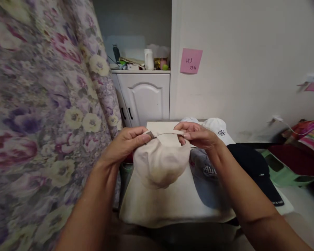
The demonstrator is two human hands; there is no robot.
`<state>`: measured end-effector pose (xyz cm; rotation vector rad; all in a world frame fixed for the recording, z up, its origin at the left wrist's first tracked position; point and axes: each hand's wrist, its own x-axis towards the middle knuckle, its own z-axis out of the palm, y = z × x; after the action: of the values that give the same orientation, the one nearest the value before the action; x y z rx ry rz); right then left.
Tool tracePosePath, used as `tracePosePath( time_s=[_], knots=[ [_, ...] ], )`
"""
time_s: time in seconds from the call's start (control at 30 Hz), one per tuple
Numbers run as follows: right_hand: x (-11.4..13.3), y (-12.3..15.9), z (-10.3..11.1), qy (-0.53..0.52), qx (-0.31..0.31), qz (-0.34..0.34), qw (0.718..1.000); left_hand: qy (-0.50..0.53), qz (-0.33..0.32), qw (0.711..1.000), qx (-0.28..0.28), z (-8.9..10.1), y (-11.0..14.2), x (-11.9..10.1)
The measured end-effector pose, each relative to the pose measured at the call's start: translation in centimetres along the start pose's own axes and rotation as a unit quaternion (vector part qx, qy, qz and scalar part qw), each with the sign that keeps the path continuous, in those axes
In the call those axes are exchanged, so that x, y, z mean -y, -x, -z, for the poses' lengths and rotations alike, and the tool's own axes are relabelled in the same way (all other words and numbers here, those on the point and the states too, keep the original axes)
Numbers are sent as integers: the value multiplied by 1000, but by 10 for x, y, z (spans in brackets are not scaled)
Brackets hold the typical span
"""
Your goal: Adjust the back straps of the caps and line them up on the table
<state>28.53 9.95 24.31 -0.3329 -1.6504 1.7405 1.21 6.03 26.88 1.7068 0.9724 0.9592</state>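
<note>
A cream baseball cap (161,162) hangs in the air over a small white table (172,205), back side up. My left hand (127,143) pinches the metal buckle end of its back strap. My right hand (199,135) pinches the other end of the strap, which stretches taut between the two hands. Both hands are closed on the strap.
On the table lie a grey cap with script lettering (206,174), a white cap with a logo (219,129) and a black cap (253,167). A floral curtain (42,104) fills the left. A white cabinet (143,97) with clutter stands behind; a pink note (190,61) sticks to the wall.
</note>
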Motion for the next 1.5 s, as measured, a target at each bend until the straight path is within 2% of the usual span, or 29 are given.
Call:
tracePosePath(
  time_s=[0.1, 0.27, 0.37, 0.43, 0.53, 0.63, 0.73, 0.9, 1.07, 1.2, 1.37, 1.5],
  knots=[
    [-24, 17, 2, 45, -13, -57, 997, -12, 39, 997, 60, -12, -5, 19],
    [-91, 55, -5, 72, -31, -209, 975, 2, 120, 978, 168, -43, -10, 77],
    [-108, 63, -11, 72, -28, -241, 968, 29, 125, 964, 234, -56, -14, 97],
    [-110, 63, -14, 99, -24, -243, 965, 35, 118, 956, 265, -60, -16, 103],
    [-112, 61, -15, 119, -2, -243, 963, 55, 122, 951, 278, -62, -17, 107],
    [-119, 65, -13, 81, 24, -242, 967, 107, 137, 937, 303, -58, -13, 109],
    [-126, 73, -10, 48, 31, -250, 967, 109, 116, 926, 342, -51, -8, 106],
    [-114, 83, -11, 31, 30, -251, 967, 91, 91, 930, 346, -49, -2, 98],
    [-94, 79, -23, 63, -53, -176, 981, 98, 85, 931, 341, -62, -5, 95],
    [-96, 75, -31, 50, -109, -163, 979, 84, 94, 937, 325, -67, -7, 95],
    [-107, 79, -30, -22, -182, -156, 971, -52, 29, 963, 263, -67, -5, 90],
    [-113, 82, -28, -54, -225, -131, 964, -165, -21, 966, 197, -76, -2, 86]
  ],
)
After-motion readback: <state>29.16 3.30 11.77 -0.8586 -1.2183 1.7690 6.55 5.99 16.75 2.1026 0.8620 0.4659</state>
